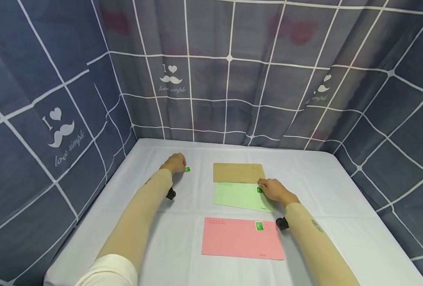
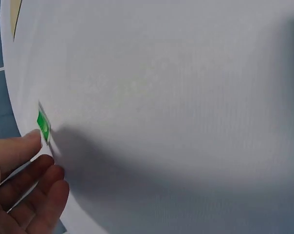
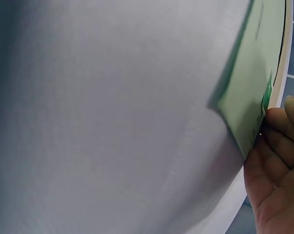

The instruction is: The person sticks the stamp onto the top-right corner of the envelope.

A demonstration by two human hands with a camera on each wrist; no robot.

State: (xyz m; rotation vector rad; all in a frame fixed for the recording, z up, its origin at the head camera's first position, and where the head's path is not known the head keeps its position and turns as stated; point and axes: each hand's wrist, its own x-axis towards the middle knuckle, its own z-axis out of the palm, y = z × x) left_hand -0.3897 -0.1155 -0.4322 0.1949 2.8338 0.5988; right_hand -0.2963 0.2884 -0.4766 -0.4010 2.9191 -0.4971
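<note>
At the far left of the table, my left hand (image 1: 174, 163) pinches a small green stamp (image 1: 187, 169) by its edge. In the left wrist view, the thumb (image 2: 30, 144) lies against that stamp and the other fingers are curled. My right hand (image 1: 275, 190) is at the upper right corner of a light green envelope (image 1: 238, 196). Its fingertips grip a second green stamp (image 3: 267, 95), which looks slightly raised from the envelope. Some fingers of this hand (image 3: 278, 161) touch the envelope's edge. A pink envelope (image 1: 233, 240) with a green stamp on it lies nearer.
A brown envelope (image 1: 238, 172) lies beyond the light green one, their edges meeting. All lie on a white tablecloth (image 1: 175, 246). Dark checked curtains (image 1: 211, 95) stand behind the table and at both sides.
</note>
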